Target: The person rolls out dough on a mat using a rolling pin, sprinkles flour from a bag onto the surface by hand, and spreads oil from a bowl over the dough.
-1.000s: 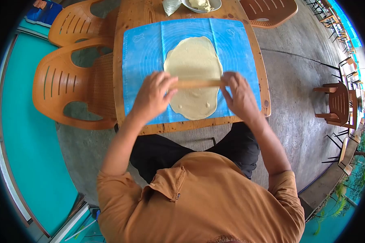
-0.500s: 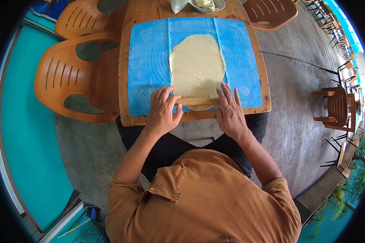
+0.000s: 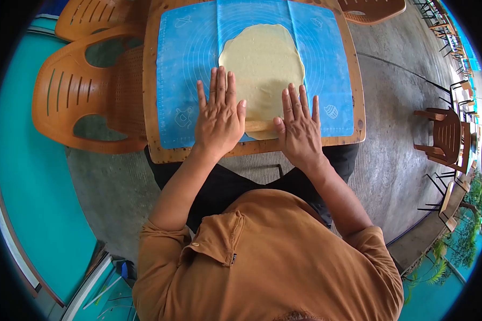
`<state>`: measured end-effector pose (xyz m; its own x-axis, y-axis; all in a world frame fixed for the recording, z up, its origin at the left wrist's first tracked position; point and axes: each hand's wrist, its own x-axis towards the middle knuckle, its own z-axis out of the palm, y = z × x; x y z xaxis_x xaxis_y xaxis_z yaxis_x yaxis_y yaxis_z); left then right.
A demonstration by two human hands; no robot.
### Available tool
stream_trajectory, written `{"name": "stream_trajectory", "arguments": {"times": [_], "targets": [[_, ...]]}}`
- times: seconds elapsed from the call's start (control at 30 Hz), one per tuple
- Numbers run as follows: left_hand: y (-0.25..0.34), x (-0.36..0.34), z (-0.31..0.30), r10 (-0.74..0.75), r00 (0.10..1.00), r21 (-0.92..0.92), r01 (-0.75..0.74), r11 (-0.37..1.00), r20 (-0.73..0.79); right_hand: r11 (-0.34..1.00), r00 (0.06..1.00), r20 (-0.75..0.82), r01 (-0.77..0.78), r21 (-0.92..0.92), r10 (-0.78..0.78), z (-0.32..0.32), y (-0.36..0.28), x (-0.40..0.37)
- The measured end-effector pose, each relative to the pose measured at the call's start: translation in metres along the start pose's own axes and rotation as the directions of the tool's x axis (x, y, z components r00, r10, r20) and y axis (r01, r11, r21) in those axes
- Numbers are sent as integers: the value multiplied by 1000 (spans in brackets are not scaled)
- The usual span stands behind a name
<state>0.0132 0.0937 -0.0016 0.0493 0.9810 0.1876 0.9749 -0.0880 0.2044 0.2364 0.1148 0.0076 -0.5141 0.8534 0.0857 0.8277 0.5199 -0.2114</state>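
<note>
A flat, pale sheet of dough [image 3: 262, 69] lies on a blue printed mat [image 3: 190, 53]. Across the dough's near end rests a wooden rolling pin [image 3: 260, 126], its middle showing between the hands. My left hand [image 3: 218, 115] lies flat over the pin's left end, fingers stretched forward and spread. On the right end sits my right hand [image 3: 300, 123], palm down, fingers also extended. Both palms hide the ends of the pin. The dough's near edge pokes out a little on my side of the pin.
The mat covers most of a wooden table [image 3: 151, 107]. Orange plastic chairs [image 3: 85, 91] stand at the table's left, and part of a brown chair [image 3: 375, 8] shows at the far right corner. Further right, a brown armchair [image 3: 447, 136] stands on the concrete floor.
The fingers of both hands have straightened and spread forward over the pin. The view has shifted, so the bowl and bag at the table's far end are out of sight.
</note>
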Motion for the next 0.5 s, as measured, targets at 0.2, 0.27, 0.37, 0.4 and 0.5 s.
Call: {"name": "stream_trajectory", "arguments": {"times": [0.2, 0.27, 0.37, 0.4, 0.5], "targets": [[-8, 15, 7, 2, 1000, -4, -2, 1000, 30, 1000, 1000, 9, -15, 10, 15, 2, 4, 14], [-9, 18, 7, 11, 1000, -24, -10, 1000, 28, 999, 1000, 13, -26, 25, 26, 3, 5, 15], [-10, 20, 8, 22, 1000, -36, -22, 999, 2, 999, 1000, -6, -26, 28, 26, 4, 6, 18], [-10, 21, 7, 28, 1000, -31, -28, 999, -11, 1000, 999, -22, -23, 19, 23, 5, 5, 19], [-10, 26, 6, 38, 996, -37, -41, 998, -85, 999, 999, -43, -27, 20, 27, 7, 6, 21]]}}
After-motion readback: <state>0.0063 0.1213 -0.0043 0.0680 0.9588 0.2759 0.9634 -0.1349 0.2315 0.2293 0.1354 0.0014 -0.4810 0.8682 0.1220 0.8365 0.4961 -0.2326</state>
